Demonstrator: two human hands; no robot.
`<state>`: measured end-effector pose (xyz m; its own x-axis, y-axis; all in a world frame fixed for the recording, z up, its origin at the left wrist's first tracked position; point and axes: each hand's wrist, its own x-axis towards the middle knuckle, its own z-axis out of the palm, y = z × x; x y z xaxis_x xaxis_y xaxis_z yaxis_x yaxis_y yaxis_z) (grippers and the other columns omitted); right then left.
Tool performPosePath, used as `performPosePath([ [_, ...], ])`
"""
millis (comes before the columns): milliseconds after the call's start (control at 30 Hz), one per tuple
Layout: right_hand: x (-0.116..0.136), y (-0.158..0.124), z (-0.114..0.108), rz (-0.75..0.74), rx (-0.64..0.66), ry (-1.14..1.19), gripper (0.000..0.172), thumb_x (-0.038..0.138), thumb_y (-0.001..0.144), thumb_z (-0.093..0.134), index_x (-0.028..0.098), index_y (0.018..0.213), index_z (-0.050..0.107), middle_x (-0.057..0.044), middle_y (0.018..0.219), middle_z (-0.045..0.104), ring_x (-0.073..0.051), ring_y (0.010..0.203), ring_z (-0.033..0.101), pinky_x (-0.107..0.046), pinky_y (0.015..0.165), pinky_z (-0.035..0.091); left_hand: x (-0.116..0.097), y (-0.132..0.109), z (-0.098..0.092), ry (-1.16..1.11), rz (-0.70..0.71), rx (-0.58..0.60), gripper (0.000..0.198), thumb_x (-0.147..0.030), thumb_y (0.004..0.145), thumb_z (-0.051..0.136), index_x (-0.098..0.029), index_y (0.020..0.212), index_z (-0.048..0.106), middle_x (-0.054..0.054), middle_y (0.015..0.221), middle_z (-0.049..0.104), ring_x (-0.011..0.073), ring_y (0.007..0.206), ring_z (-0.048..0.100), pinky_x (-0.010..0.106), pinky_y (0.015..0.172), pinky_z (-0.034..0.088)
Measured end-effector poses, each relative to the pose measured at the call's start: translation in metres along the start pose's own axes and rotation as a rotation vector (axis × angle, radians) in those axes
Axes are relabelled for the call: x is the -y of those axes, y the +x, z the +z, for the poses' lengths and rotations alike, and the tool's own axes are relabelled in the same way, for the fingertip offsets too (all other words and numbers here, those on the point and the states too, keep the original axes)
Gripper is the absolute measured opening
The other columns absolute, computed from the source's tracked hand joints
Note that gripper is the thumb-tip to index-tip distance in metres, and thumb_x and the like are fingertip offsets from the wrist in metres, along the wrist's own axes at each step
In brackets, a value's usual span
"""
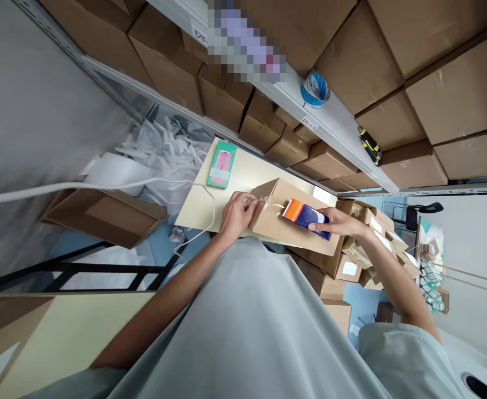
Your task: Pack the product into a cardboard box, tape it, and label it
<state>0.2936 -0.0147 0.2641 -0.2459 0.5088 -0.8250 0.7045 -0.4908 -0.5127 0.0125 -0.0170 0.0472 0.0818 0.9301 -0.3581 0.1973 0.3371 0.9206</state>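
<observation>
A closed cardboard box lies on the pale yellow table in front of me. A shiny strip of clear tape lies on its top near the left end. My left hand is at that end, thumb and fingers drawn together at the tape's edge and touching the box. In my right hand is a tape dispenser, dark blue with an orange toothed front, held low over the box top with the teeth pointing left.
A green box with a pink front lies at the table's far left, near a white cable. The shelf above holds a blue tape roll, a yellow-black cutter and several cartons. More boxes are piled right; an open carton stands left.
</observation>
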Motion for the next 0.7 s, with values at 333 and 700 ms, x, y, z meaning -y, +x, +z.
performPosePath([
  [333,-0.020,0.008,0.000,-0.113,-0.009,-0.052,0.066,0.081,0.079,0.085,0.019,0.088,0.066,0.002,0.075,0.064,-0.014,0.066,0.057,-0.026,0.059,0.047,-0.027,-0.055,-0.001,0.039,0.220,0.198,0.098,-0.072,0.095,0.071,-0.017,0.173,0.049,0.015,0.175,0.055,0.0365,0.161,0.054,0.046,0.135,0.044],
  [700,-0.017,0.016,0.000,-0.126,0.084,0.043,0.071,0.086,0.075,0.087,0.018,0.079,0.067,-0.001,0.069,0.071,-0.014,0.060,0.064,-0.027,0.060,0.053,-0.057,-0.028,0.002,0.518,0.502,0.274,0.142,-0.077,0.082,0.087,-0.015,0.184,0.011,0.024,0.190,0.017,0.0406,0.178,0.015,0.057,0.144,0.019],
])
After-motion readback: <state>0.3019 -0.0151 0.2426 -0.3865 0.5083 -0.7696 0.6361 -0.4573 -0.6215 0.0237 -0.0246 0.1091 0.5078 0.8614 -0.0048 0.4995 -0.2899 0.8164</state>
